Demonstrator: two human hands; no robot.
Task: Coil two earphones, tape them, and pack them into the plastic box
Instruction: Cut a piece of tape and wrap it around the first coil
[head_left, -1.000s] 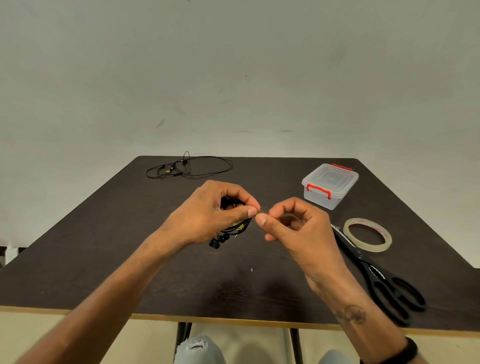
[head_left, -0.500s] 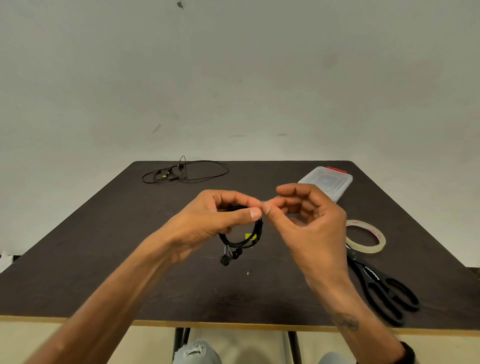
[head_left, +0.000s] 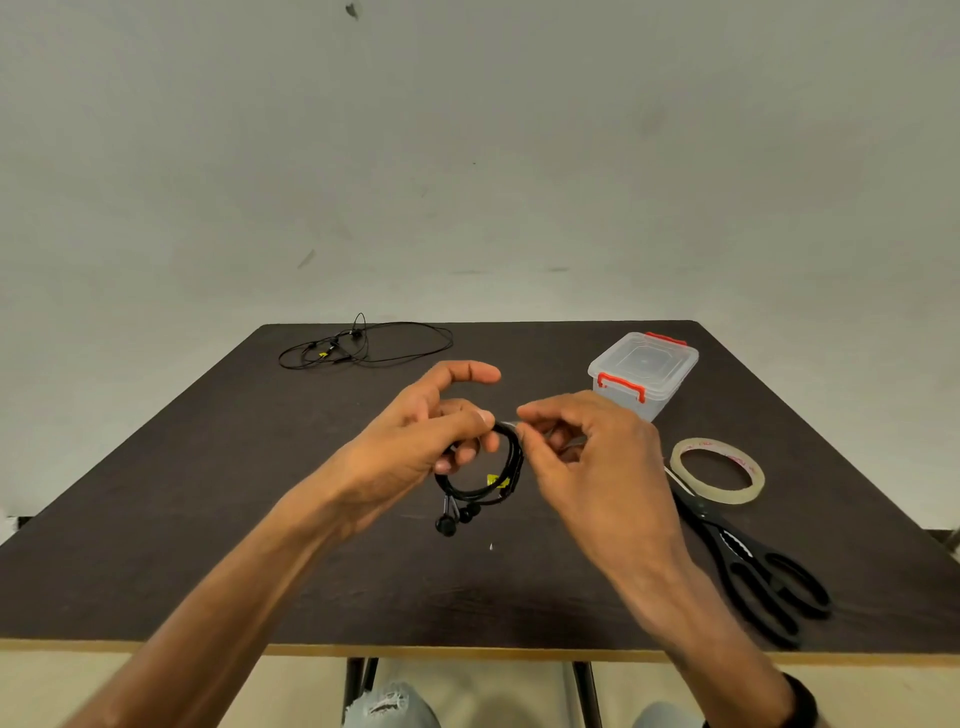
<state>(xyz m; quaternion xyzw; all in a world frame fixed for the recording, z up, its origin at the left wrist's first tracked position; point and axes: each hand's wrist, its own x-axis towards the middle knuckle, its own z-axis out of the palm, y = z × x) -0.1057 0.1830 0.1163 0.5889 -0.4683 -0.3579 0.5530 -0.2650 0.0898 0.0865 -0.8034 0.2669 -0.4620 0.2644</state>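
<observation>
A coiled black earphone (head_left: 496, 480) with a small yellow tag hangs above the middle of the dark table (head_left: 156, 519), its earbuds dangling at the bottom. My left hand (head_left: 415, 441) grips the coil's upper left, thumb on top and index finger lifted. My right hand (head_left: 587, 462) pinches a small clear strip, apparently tape, against the top of the coil. A second earphone (head_left: 363, 345) lies loose and uncoiled at the table's far left. The clear plastic box (head_left: 644, 371) with red latches stands lid-on at the far right.
A tape roll (head_left: 718, 470) lies right of my right hand. Black scissors (head_left: 753, 566) lie near the right front, blades pointing toward the hands. The table's pale front edge (head_left: 467, 649) is close to my body. A plain wall stands behind.
Both hands have risen a little with the coil. My left index finger has lifted off, and more of the coil now shows between the hands. The box is uncovered by my right hand.
</observation>
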